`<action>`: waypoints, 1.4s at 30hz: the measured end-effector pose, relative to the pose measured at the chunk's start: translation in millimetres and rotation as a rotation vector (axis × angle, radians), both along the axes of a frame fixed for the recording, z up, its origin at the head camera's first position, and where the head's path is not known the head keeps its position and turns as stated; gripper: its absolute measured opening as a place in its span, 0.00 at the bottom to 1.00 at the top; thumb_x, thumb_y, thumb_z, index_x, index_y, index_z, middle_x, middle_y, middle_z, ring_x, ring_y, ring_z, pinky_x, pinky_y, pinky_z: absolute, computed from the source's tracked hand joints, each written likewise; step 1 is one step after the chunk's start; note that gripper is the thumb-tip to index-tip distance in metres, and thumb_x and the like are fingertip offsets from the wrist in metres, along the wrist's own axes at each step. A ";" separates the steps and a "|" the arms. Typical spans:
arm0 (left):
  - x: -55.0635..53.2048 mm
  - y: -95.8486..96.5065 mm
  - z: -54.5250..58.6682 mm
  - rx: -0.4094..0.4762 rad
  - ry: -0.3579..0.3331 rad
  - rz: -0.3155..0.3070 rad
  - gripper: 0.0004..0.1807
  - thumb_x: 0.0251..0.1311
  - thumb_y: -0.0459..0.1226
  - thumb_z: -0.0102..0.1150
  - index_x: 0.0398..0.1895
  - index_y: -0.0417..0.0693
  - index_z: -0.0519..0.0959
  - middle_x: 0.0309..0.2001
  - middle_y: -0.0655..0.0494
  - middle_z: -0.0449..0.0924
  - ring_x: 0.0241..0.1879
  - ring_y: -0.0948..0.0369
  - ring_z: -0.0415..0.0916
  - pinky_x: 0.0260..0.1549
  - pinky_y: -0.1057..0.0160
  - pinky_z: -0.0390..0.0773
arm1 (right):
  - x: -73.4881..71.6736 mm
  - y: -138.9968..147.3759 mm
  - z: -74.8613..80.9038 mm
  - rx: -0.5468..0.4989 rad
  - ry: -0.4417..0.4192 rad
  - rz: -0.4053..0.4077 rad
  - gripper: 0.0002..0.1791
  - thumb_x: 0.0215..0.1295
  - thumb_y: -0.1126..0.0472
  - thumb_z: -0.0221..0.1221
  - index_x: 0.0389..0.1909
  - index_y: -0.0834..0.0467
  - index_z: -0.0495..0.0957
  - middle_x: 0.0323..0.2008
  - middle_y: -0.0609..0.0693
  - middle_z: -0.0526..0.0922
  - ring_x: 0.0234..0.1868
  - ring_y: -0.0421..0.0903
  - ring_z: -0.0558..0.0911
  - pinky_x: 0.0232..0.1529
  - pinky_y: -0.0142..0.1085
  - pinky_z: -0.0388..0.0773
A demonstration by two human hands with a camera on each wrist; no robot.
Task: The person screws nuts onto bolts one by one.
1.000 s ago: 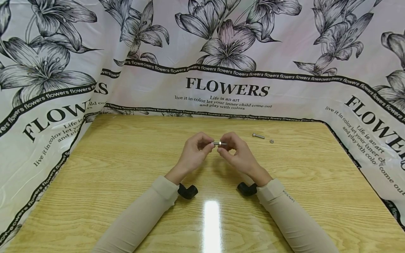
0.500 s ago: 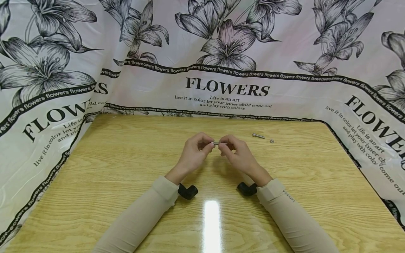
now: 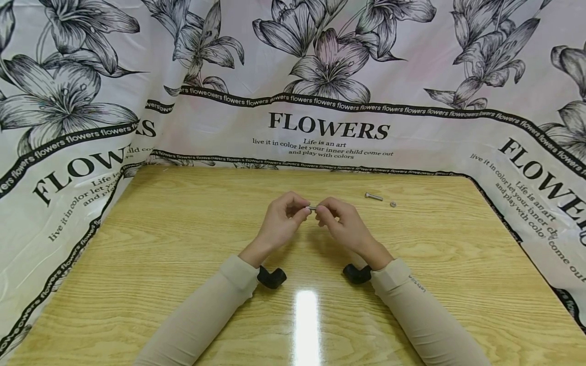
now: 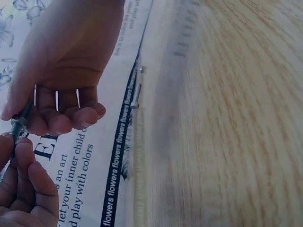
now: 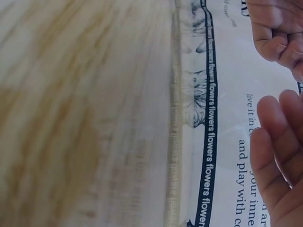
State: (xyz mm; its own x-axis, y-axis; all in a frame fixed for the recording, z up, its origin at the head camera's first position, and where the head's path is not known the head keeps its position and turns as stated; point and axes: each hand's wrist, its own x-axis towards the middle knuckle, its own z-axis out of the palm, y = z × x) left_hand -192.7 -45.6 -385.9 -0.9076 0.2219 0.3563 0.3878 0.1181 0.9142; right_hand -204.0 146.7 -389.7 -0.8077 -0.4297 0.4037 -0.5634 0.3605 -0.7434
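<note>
In the head view my left hand (image 3: 283,218) pinches a small metal bolt (image 3: 312,208) between thumb and fingertips, above the table. My right hand (image 3: 345,223) meets it from the other side, thumb and index finger pinching a nut around the shank. The left wrist view shows this nut (image 4: 19,121) on the bolt between both hands' fingertips; the fingers partly hide the bolt. Other fingers of the right hand (image 4: 66,80) are loosely bent. The right wrist view shows parts of both hands, but the bolt is outside it.
A second bolt (image 3: 374,196) and a loose nut (image 3: 392,204) lie on the wooden table (image 3: 183,244), beyond my right hand. A flower-printed cloth (image 3: 329,137) hangs around the back and sides. Black curved pieces (image 3: 272,278) sit at both wrists.
One second ago the right fingers were spread apart around the bolt's end and the nut showed. They have since closed on it and dipped slightly. The left hand has stayed put.
</note>
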 end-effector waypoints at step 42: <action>-0.6 -0.4 0.5 0.017 -0.013 -0.016 0.04 0.63 0.30 0.58 0.40 0.42 0.78 0.37 0.49 0.82 0.34 0.54 0.78 0.35 0.62 0.79 | -0.6 -0.3 2.3 -0.032 0.016 0.004 0.05 0.72 0.65 0.52 0.40 0.59 0.76 0.33 0.52 0.80 0.31 0.46 0.81 0.32 0.41 0.78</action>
State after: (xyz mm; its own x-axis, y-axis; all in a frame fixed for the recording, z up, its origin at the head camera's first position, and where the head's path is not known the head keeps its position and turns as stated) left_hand -193.3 -45.9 -385.4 -0.9087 0.2305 0.3481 0.3773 0.0964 0.9211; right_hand -204.6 146.4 -387.5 -0.7994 -0.4198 0.4298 -0.5765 0.3347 -0.7454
